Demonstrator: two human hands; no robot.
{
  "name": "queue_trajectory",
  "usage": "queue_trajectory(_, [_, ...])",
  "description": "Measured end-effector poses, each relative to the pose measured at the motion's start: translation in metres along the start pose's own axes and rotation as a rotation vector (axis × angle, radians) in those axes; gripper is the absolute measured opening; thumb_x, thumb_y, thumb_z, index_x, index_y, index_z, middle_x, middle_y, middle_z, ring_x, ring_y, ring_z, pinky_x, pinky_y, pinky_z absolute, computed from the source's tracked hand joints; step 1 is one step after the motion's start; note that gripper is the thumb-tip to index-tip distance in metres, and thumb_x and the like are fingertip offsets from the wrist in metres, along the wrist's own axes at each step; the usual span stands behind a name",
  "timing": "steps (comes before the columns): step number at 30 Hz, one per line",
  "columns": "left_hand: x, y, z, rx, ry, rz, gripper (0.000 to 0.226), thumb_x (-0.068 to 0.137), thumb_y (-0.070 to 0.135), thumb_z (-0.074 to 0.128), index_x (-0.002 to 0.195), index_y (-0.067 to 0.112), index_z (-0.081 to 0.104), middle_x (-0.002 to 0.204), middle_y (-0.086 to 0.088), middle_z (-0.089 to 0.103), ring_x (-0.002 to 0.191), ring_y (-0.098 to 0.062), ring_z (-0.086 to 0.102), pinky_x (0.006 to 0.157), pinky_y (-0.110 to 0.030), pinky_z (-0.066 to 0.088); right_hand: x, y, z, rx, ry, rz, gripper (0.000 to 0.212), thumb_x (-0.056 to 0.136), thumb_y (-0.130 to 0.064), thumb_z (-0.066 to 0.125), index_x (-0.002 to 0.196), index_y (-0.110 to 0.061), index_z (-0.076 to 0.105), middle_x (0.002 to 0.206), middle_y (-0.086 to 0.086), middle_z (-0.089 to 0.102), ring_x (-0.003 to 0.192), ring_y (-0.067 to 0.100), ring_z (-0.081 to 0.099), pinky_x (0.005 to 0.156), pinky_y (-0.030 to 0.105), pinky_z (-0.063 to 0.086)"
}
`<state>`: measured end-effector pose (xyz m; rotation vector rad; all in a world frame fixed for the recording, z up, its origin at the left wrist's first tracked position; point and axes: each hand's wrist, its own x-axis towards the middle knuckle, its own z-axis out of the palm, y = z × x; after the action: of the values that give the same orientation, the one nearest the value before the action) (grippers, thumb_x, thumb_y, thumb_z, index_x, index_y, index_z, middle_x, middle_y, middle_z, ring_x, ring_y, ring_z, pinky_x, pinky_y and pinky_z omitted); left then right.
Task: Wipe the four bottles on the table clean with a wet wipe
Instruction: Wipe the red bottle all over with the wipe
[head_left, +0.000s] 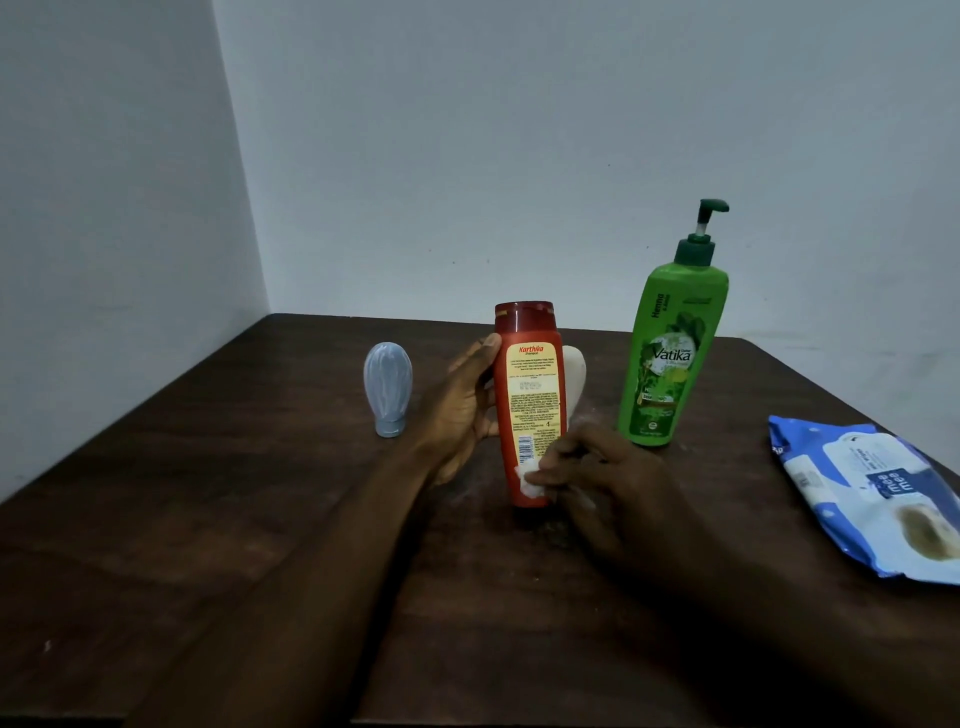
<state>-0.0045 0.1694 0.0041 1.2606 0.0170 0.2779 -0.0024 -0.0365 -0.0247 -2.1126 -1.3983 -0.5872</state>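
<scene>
My left hand (462, 410) grips the red bottle (530, 405), upright on the table (260, 519). My right hand (587, 467) pinches the white wipe (527, 480) against its low end. A cream bottle (575, 376) half hides behind it. The grey bottle (388, 387) stands to the left, the green bottle (670, 353) and wipes pack (872, 499) to the right.

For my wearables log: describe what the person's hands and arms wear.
The left hand and right hand are bare: no gloves, and no ring, watch or bracelet shows. Left forearm and right forearm are uncovered to the frame's edge, no sleeve in view. The right hand is blurred, so jewellery could be missed.
</scene>
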Motion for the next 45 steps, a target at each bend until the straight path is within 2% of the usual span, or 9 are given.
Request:
queue_trajectory(4, [-0.005,0.002,0.001,0.011,-0.100,0.025,0.028,0.103,0.038,0.040,0.119,0.025,0.059,0.121,-0.005,0.069,0.116,-0.024,0.066,0.089,-0.047,0.058,0.017,0.004,-0.008,0.047,0.103,0.105,0.027,0.086,-0.008,0.074,0.111,-0.018,0.075,0.112,-0.010,0.058,0.104,-0.010,0.053,0.086,0.000,0.043])
queue_trajectory(10, [-0.006,0.001,0.002,0.021,-0.115,0.044,0.035,0.095,0.043,0.046,0.122,0.025,0.059,0.125,-0.007,0.067,0.119,-0.027,0.065,0.092,-0.049,0.057,0.052,0.012,-0.013,0.116,0.299,0.153,0.021,0.089,-0.011,0.073,0.110,-0.015,0.075,0.104,-0.008,0.061,0.096,-0.002,0.060,0.076,0.007,0.050])
queue_trajectory(17, [-0.006,0.000,0.001,0.102,-0.149,0.066,0.051,0.082,0.026,0.066,0.131,0.024,0.054,0.119,-0.001,0.070,0.112,-0.023,0.068,0.090,-0.044,0.058,0.085,0.016,-0.026,0.291,0.474,0.328,0.015,0.090,-0.024,0.073,0.105,-0.022,0.078,0.104,-0.009,0.072,0.096,0.000,0.067,0.076,0.012,0.053])
queue_trajectory(20, [-0.005,0.000,0.000,0.087,-0.158,0.067,0.049,0.082,0.025,0.066,0.130,0.023,0.055,0.118,-0.002,0.070,0.110,-0.024,0.069,0.087,-0.042,0.059,0.085,0.016,-0.026,0.484,0.468,0.435,0.016,0.091,-0.022,0.072,0.105,-0.027,0.075,0.103,-0.013,0.074,0.097,-0.002,0.069,0.079,0.013,0.055])
queue_trajectory(26, [-0.008,0.006,-0.004,0.157,-0.151,0.104,0.041,0.085,0.023,0.066,0.126,0.024,0.061,0.118,-0.002,0.072,0.109,-0.020,0.071,0.089,-0.041,0.059,0.067,0.013,-0.019,0.791,0.413,0.624,0.017,0.093,-0.016,0.067,0.107,-0.024,0.072,0.102,-0.005,0.077,0.095,0.008,0.073,0.084,0.033,0.060])
queue_trajectory(35, [-0.003,0.014,-0.018,0.204,-0.010,0.216,0.044,0.096,0.009,0.059,0.138,0.022,0.054,0.118,-0.001,0.072,0.111,-0.016,0.070,0.088,-0.037,0.059,0.049,0.006,0.021,0.635,0.174,0.730,0.038,0.084,-0.012,0.078,0.120,-0.017,0.071,0.106,-0.003,0.077,0.093,0.005,0.073,0.090,0.034,0.060])
queue_trajectory(38, [-0.001,0.014,-0.019,0.252,0.023,0.262,0.041,0.096,0.010,0.060,0.131,0.030,0.055,0.119,0.002,0.072,0.112,-0.013,0.068,0.090,-0.035,0.058,0.059,0.012,0.039,0.616,0.167,0.774,0.041,0.081,-0.015,0.081,0.121,-0.018,0.070,0.108,-0.003,0.076,0.096,0.009,0.073,0.088,0.044,0.060])
queue_trajectory(41, [0.001,0.013,-0.019,0.258,0.064,0.282,0.041,0.097,0.007,0.059,0.132,0.029,0.053,0.116,0.006,0.071,0.105,-0.004,0.069,0.083,-0.026,0.058,0.068,0.016,0.053,0.602,0.184,0.797,0.044,0.081,-0.017,0.081,0.123,-0.018,0.069,0.111,-0.002,0.075,0.099,0.012,0.072,0.088,0.045,0.060])
queue_trajectory(45, [0.003,0.012,-0.022,0.256,0.116,0.278,0.046,0.098,0.004,0.057,0.139,0.023,0.049,0.120,0.004,0.068,0.107,-0.006,0.068,0.088,-0.028,0.058,0.076,0.014,0.063,0.553,0.222,0.800,0.042,0.084,-0.017,0.079,0.124,-0.018,0.069,0.114,-0.003,0.074,0.102,0.011,0.070,0.090,0.044,0.059])
